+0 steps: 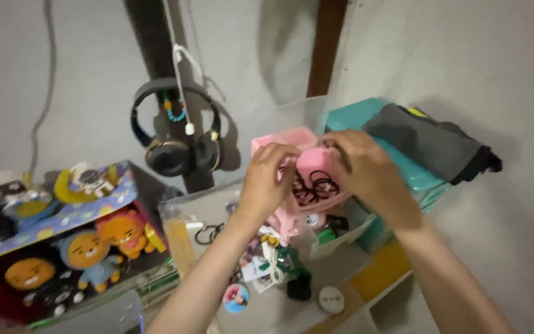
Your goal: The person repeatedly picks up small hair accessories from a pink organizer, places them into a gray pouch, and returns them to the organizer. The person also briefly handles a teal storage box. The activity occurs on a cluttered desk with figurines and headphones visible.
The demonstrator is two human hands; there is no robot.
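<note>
My left hand (pixel 268 178) and my right hand (pixel 366 168) both hold a small pink box (pixel 316 167) above a clear plastic bin (pixel 298 114). Several black hair ties (pixel 314 185) lie in the pink box. My fingers pinch its upper edge from both sides. Under the pink box the bin holds small mixed items: cables, a green object (pixel 324 235), a round badge (pixel 236 298) and a white round case (pixel 331 299).
Black headphones (pixel 175 147) hang on a dark post against the wall. A shelf at the left holds orange plush toys (pixel 103 244) and a patterned box (pixel 88 207). A teal box (pixel 415 173) with grey folded cloth (pixel 431 143) on it stands at the right.
</note>
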